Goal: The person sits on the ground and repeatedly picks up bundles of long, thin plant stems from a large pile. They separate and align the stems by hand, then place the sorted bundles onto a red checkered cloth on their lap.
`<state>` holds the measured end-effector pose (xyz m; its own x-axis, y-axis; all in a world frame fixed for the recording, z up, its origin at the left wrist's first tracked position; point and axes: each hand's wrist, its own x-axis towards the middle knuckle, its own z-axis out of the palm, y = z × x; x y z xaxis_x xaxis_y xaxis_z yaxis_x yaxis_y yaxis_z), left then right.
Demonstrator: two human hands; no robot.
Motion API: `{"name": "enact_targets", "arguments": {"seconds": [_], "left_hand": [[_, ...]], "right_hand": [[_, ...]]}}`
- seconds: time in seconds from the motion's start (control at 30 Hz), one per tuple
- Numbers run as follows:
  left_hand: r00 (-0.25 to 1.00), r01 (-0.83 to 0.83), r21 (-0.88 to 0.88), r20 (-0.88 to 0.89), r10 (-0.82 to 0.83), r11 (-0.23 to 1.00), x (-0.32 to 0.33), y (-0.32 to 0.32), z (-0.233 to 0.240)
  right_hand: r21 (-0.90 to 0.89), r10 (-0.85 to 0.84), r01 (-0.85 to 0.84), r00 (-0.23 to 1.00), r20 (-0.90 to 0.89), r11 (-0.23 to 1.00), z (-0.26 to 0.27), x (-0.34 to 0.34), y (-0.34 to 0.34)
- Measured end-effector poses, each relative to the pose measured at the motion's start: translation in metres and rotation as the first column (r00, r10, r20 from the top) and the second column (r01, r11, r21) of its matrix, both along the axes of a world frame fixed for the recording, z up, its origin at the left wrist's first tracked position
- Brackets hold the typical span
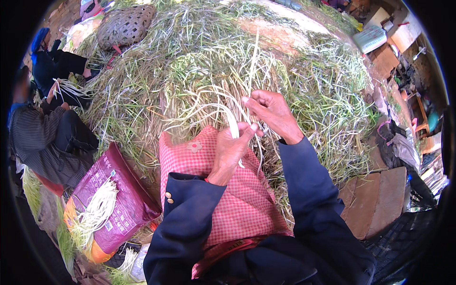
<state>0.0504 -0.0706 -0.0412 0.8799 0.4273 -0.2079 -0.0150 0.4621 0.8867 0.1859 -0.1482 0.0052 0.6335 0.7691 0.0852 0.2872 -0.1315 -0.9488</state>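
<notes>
In my left hand (231, 151) is a small bundle of pale blanched stalks (232, 119), like garlic chives, clasped between thumb and fingers. Their thin ends arch away to the left. My right hand (270, 111), just above and to the right, pinches a long pale yellow-green leaf (254, 58) that points away from me. Whether this leaf joins the bundle is hidden by the fingers. Both hands are over the edge of a pink checked apron (245, 203) on my lap. Beyond them spreads a deep heap of discarded green and dry leaves (199, 74).
Left of my lap, a purple printed sack (131, 199) bears a bundle of white stalks (101, 203). Two people (50, 131) sit farther left, one holding stalks (73, 89). A woven basket (125, 26) rests on the heap. Bricks (386, 201) lie at right.
</notes>
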Motion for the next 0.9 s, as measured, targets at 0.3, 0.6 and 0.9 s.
{"name": "enact_targets", "arguments": {"seconds": [0.3,0.6,0.9], "left_hand": [[0.981,0.009,-0.19,0.194,0.029,0.982,-0.019,0.003,-0.001],[0.943,0.05,-0.35,0.326,0.072,0.935,-0.029,0.022,0.002],[0.931,0.004,-0.342,0.343,0.121,0.94,-0.024,0.033,0.011]], "right_hand": [[0.106,-0.101,0.102,0.995,-0.006,0.989,0.006,-0.026,-0.014],[0.092,-0.464,0.459,0.886,0.031,0.884,-0.005,-0.046,-0.084],[-0.119,0.004,-0.002,1.0,0.018,0.993,-0.072,-0.13,-0.169]]}}
